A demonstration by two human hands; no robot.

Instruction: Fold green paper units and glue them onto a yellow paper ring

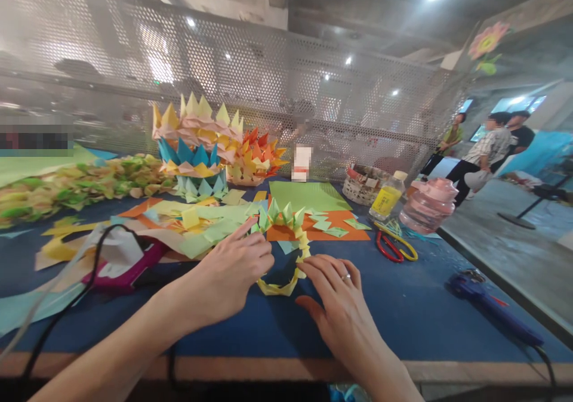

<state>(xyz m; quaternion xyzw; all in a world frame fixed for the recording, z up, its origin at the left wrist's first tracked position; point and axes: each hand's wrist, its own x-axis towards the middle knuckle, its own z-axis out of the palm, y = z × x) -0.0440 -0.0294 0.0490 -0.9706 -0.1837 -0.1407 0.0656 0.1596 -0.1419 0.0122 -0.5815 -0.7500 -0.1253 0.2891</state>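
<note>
A small folded-paper crown (302, 246) stands on the blue table in front of me, a ring of yellow paper with pale green points at the far side. My left hand (244, 259) is at its left side, the index finger stretched toward the green points and the other fingers curled against the ring. My right hand (335, 285) rests at the ring's right side, fingertips touching the yellow paper and the thumb apart. Beyond the crown, several folded green paper pieces (329, 224) lie on an orange sheet (353, 232).
Finished paper crowns (197, 133) are stacked at the back left. Paper scraps (197, 235) and a magenta holder (134, 271) lie left. Scissors (394, 246), a glue bottle (385, 198), a pink water jug (430, 205), a basket (364, 186) and a blue corded tool (496, 306) are right.
</note>
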